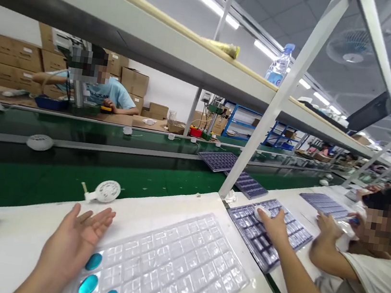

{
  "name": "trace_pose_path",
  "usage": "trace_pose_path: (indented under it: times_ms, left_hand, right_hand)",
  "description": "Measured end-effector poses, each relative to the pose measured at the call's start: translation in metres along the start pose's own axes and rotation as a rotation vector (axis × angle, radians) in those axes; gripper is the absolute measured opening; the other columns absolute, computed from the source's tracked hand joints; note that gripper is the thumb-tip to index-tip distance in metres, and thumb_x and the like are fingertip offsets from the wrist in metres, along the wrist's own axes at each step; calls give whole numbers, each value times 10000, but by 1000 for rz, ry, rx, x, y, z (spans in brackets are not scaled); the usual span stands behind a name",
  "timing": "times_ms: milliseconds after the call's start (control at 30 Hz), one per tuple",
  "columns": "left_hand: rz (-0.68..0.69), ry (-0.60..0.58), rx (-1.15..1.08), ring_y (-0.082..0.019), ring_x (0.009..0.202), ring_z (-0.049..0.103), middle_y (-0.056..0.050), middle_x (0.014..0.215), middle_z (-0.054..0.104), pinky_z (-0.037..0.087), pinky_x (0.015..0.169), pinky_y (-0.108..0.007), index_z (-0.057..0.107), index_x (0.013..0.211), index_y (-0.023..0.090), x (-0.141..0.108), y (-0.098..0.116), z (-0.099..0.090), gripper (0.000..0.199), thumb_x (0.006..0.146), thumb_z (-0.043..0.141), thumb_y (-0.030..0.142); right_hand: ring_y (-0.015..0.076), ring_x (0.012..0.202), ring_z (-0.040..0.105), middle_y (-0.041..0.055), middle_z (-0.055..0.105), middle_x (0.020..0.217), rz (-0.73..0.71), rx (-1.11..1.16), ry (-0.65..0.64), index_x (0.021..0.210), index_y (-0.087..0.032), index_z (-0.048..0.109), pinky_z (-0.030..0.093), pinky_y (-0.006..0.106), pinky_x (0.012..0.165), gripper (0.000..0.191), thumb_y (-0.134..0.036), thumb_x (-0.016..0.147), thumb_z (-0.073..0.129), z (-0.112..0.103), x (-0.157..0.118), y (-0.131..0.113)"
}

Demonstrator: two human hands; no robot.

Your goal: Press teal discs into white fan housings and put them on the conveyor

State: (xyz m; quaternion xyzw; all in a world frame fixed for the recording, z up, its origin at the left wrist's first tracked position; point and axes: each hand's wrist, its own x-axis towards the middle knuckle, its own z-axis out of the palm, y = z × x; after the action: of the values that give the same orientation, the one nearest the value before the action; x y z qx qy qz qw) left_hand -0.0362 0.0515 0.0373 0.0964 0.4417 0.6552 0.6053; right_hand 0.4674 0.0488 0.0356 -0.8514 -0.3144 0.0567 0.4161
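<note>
My left hand (75, 241) is palm up with its fingers apart and holds nothing, over the left edge of a clear compartment tray (178, 265). Several teal discs (88, 285) sit in that tray's left compartments. Just beyond the fingertips lies a white round vented part (107, 191) at the edge of the green belt. On the right, my right hand (273, 225) reaches over a tray with dark dividers (300, 229), its fingers on a white round piece (262, 213).
A green conveyor belt (162, 176) crosses behind the white table (14, 247). A metal post (254, 145) rises near the dark tray and supports a shelf (180, 50) with a bottle (280, 66). One person works at right, another across the belt.
</note>
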Motion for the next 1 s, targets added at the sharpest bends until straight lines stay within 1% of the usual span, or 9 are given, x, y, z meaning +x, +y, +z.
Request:
trace_pose_path:
  times_ms: [167,267,367,500,600,700,767,867,1000]
  left_hand:
    - [74,-40,112,-204,847,713,-179,1120,667,608,657,-274,530,1178,132,-13,1,0,251,966,505,264]
    - [99,-156,201,-164,725,676,-99,1023,689,577,610,-252,615,1082,165,-27,-2,1,185,932,576,266]
    - [2,-367,256,-209,714,678,-114,961,700,567,605,-296,668,1025,140,-45,-9,5,229,889,651,324]
    - [-197,-595,205,-302,829,706,-187,1085,691,577,702,-409,682,1098,124,-68,-14,12,375,897,614,432]
    - [-231,-622,99,-282,855,697,-183,1127,683,562,771,-414,658,1159,143,-74,-11,14,471,944,478,521]
    - [-138,-549,9,-217,745,669,-161,1094,686,540,670,-330,641,1135,155,-68,-4,12,490,975,374,534]
    - [-52,-489,-38,-203,734,650,-148,1069,674,510,605,-285,630,1092,152,-61,-1,10,495,980,344,540]
    - [22,-443,-71,-220,784,642,-127,1036,643,502,599,-279,602,1080,148,-56,0,9,481,971,357,548]
    - [56,-436,-29,-203,778,619,-85,995,615,488,595,-273,567,1063,164,-55,-3,9,229,944,505,349]
  right_hand:
    - [406,1258,505,252,506,1386,21,6,-23,1492,-95,324,375,565,1049,836,-477,838,680,5,5,-17]
    - [460,1228,516,294,528,1349,-48,28,-51,1517,-70,266,388,566,1020,986,-519,754,702,7,-25,-37]
    - [336,1025,655,122,637,1232,-235,156,-223,1511,-263,302,508,455,904,918,-572,740,694,18,-101,-68]
    - [274,1052,630,82,591,1245,-631,569,-747,1535,-319,205,527,416,893,961,-358,745,751,42,-231,-120]
    - [288,1145,563,108,547,1280,-799,609,-808,1520,-286,222,522,420,902,930,-298,757,754,55,-286,-148]
    - [264,1061,570,114,584,1176,-934,641,-652,1317,-215,471,502,411,879,465,-282,881,617,59,-293,-153]
    - [212,883,598,60,630,949,-1139,498,-798,1007,-204,609,497,346,794,113,-230,939,523,62,-288,-147]
    - [184,734,591,20,624,771,-1494,38,-1134,775,-203,625,476,289,681,176,-216,930,543,69,-286,-133]
    - [233,819,605,56,658,889,-1618,-275,-1081,885,-200,638,479,342,728,71,-230,896,575,77,-297,-124]
